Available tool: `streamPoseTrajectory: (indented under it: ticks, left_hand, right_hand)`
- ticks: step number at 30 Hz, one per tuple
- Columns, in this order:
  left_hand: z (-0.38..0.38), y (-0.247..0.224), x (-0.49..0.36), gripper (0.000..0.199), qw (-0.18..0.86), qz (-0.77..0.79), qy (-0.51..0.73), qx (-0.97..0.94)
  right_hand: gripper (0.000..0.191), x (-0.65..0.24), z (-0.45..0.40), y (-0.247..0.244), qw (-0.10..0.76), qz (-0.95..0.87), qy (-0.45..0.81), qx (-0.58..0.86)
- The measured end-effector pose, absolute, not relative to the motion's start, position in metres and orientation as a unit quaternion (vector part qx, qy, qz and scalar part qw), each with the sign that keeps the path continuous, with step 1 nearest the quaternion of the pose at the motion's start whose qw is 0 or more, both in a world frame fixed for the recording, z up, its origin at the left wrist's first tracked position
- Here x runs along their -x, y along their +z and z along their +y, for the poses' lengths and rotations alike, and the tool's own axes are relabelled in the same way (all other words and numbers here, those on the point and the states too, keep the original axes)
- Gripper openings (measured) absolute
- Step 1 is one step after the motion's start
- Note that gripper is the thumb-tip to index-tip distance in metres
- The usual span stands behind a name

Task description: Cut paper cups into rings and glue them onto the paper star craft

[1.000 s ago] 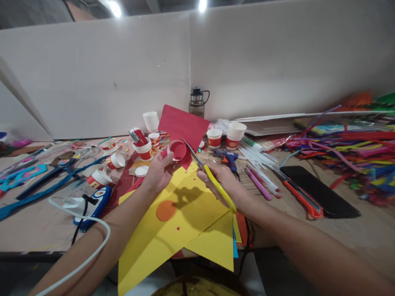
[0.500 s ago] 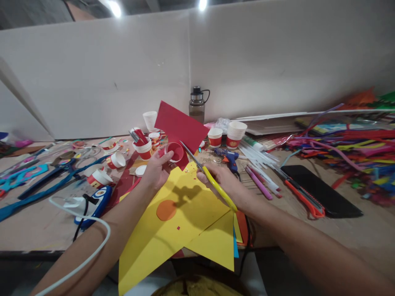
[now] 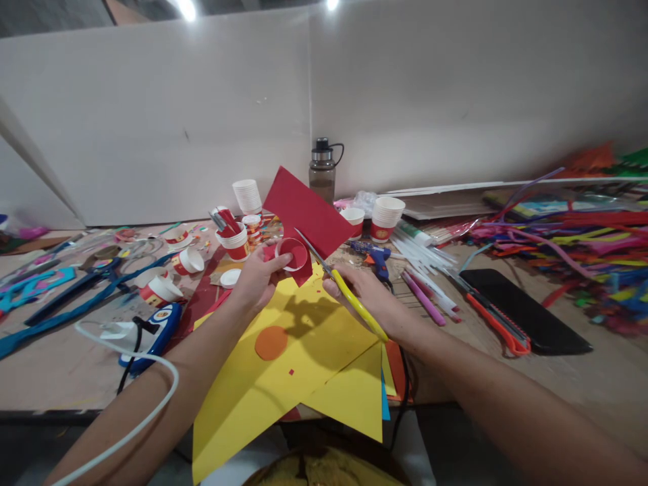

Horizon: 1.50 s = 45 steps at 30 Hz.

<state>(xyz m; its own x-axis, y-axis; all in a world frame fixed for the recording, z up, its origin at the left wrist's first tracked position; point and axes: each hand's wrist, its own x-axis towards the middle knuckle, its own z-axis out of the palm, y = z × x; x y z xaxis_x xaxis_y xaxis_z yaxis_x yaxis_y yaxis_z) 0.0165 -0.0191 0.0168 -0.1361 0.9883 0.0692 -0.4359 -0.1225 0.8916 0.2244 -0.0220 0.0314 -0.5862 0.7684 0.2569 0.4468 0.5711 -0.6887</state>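
Note:
My left hand (image 3: 259, 275) pinches a small round white-rimmed piece, which looks like a paper cup part, together with a sheet of red paper (image 3: 308, 208). Red shows inside the round rim (image 3: 306, 256), and the sheet sticks up beyond it. My right hand (image 3: 368, 297) is wrapped round yellow-handled scissors (image 3: 352, 298). Their blades lie at the red paper, close to the round rim; how far they are apart is hard to make out. Below both hands lie yellow paper sheets (image 3: 237, 412) with an orange paper circle (image 3: 271, 343) on top.
Paper cups (image 3: 387, 217), a bottle (image 3: 322, 174) and a blue glue gun (image 3: 377, 260) stand or lie behind. To the right are a utility knife (image 3: 499, 324), a black phone (image 3: 526, 314) and pipe cleaners (image 3: 582, 250). A white cable (image 3: 172, 385) crosses my left forearm.
The red paper and the round piece have shifted slightly right and turned a little against the scissors. Both hands keep their holds.

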Motion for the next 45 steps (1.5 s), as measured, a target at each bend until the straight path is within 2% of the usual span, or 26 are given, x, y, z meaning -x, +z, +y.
streamPoseTrajectory:
  ticks: [18,29,45]
  left_hand:
    - [-0.019,0.021,-0.007,0.053,0.56,0.379,0.632,-0.379]
    - [-0.019,0.027,0.001,0.051,0.533,0.389,0.626,-0.416]
    - [-0.019,0.027,0.006,0.052,0.558,0.376,0.597,-0.438]
  right_hand:
    - [0.038,-0.229,-0.019,0.029,0.262,-0.85,0.285,0.356]
    - [0.038,-0.231,-0.02,0.034,0.264,-0.849,0.32,0.326]
    - [0.037,-0.231,-0.024,0.033,0.261,-0.834,0.332,0.356]
